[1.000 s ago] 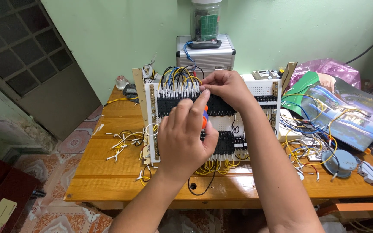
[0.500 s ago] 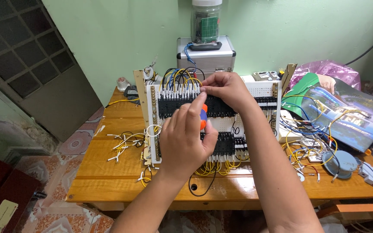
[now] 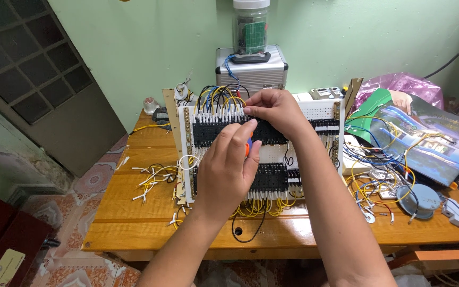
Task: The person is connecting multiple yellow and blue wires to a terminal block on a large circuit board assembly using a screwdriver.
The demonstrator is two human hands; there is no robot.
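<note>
Wooden table (image 3: 134, 212) carried a white panel (image 3: 314, 151) propped up mid-table, with rows of black terminal blocks (image 3: 213, 133). Left hand (image 3: 227, 167) was wrapped tight round an orange screwdriver (image 3: 248, 146) against the panel. Right hand (image 3: 277, 111) pinched the top row, fingers together. Loose wires (image 3: 152, 178) lay left.

Glossy varnished wood table (image 3: 134, 223); ribbed metal case (image 3: 251, 72); matt white perforated plastic panel (image 3: 314, 110)
</note>
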